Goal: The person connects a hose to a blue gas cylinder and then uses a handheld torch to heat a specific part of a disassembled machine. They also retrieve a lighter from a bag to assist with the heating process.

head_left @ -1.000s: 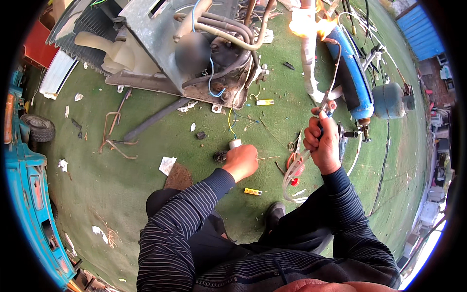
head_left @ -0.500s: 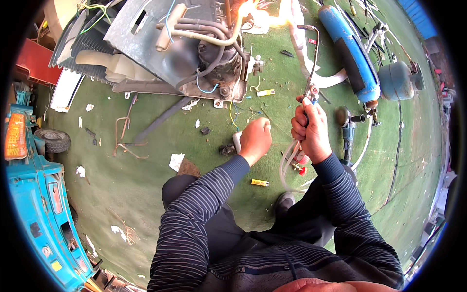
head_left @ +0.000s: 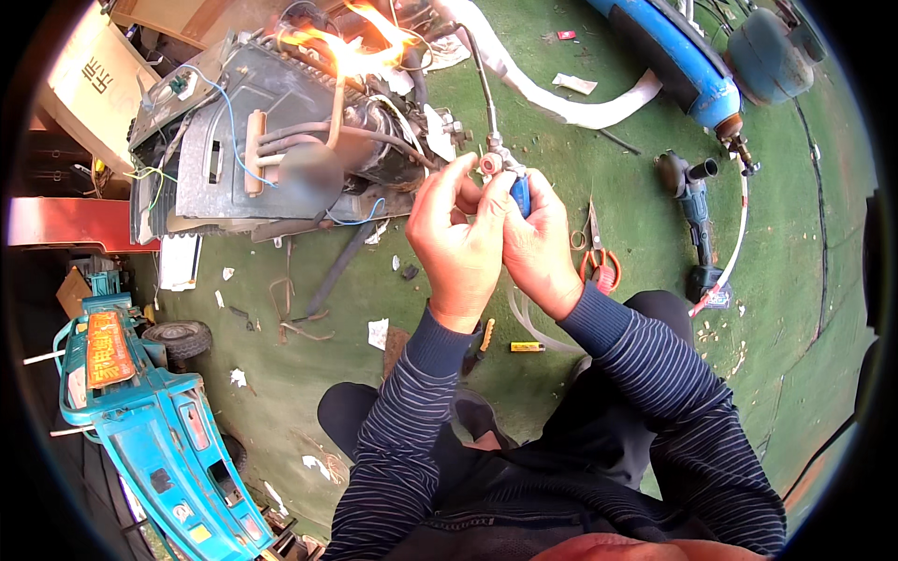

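My right hand [head_left: 541, 241] is closed round the blue handle [head_left: 521, 194] of a gas torch. At the torch's valve, my left hand [head_left: 456, 234] pinches beside a small red knob [head_left: 489, 164]; the fingers partly cover it. From there the thin torch tube [head_left: 488, 98] runs up and away from me. Orange flame [head_left: 351, 51] burns at the far side of a dirty metal unit [head_left: 210, 192] with bent copper pipes [head_left: 337, 112] and a tan cylindrical piece [head_left: 253, 154]. A clear hose [head_left: 531, 323] hangs below my hands.
To the right lie a blue gas cylinder [head_left: 678, 65], a grey-blue tank [head_left: 769, 56] and an angle grinder [head_left: 694, 210]. Orange-handled scissors [head_left: 596, 252] and a yellow lighter [head_left: 527, 347] lie on the green floor. A turquoise cart [head_left: 159, 430] stands left, cardboard [head_left: 98, 84] behind.
My left hand, closed and apart from the torch before, has come up to its valve. The torch remains in my right hand. Flame now shows further left, over the unit; the view has shifted.
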### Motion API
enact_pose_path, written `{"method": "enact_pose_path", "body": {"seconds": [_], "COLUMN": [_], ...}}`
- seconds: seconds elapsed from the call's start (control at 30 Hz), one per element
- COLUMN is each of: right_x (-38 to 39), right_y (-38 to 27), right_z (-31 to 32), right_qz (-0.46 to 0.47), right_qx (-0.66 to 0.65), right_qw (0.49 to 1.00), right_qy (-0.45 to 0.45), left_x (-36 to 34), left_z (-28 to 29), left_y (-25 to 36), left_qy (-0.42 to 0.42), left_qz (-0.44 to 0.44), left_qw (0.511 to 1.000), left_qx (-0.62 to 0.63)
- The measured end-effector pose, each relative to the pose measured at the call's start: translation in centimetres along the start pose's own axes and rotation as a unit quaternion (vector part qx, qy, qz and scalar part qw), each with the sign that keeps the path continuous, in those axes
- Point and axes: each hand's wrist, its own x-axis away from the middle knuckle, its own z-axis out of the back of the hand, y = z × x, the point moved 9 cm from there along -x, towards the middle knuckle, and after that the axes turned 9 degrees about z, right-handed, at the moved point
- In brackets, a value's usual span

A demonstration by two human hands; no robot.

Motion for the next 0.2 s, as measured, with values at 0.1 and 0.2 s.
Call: {"method": "enact_pose_path", "body": {"seconds": [0.1,0.2], "right_x": [-0.8,-1.2], "right_y": [-0.7,-1.6], "right_z": [0.9,0.9], "right_qz": [0.016,0.022], "right_qx": [0.016,-0.001], "right_qw": [1.0,1.0], "right_qy": [0.008,0.021], "left_x": [-0.4,-0.7], "left_z": [-1.1,-1.7], "left_y": [0.6,1.2], "left_qy": [-0.008,0.005], "left_qz": [0.012,-0.035], "left_qw": [1.0,0.999], "left_qx": [-0.002,-0.036]}}
